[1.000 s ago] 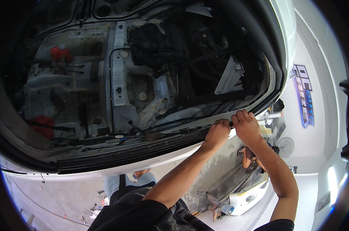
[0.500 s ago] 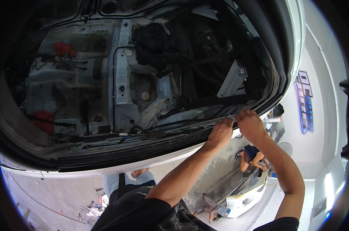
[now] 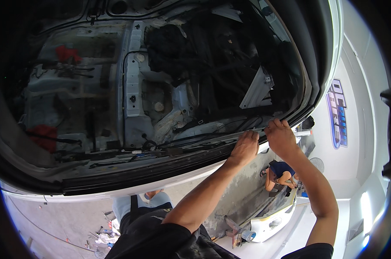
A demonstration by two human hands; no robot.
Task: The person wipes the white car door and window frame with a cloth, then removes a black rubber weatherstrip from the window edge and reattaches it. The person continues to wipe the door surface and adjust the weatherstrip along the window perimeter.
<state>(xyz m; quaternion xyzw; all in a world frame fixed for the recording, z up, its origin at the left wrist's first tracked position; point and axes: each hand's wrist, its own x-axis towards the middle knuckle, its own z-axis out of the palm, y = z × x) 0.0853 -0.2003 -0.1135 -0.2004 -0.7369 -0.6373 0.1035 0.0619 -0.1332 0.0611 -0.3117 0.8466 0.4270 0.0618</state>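
Note:
A long black rubber weatherstrip (image 3: 161, 173) runs along the lower edge of a white car body's opening (image 3: 96, 195). My left hand (image 3: 245, 147) is closed on this strip toward the right, its fingers curled over the edge. Close beside it, my right hand (image 3: 281, 137) pinches the same strip near where it bends upward. The fingertips of both hands are partly hidden behind the edge. Through the opening shows a stripped car interior with a bare metal floor (image 3: 105, 95) and a pale cross member (image 3: 133, 82).
Red cloths (image 3: 67, 53) and loose cables lie inside the car. Below right, a co-worker (image 3: 281, 172) crouches by a white bumper (image 3: 271, 226) on a stand (image 3: 235, 228). Tools and rags (image 3: 107, 235) are scattered over the floor at lower left.
My view has shifted slightly, so the car interior sits a little farther left. Both hands stay on the weatherstrip in nearly the same place.

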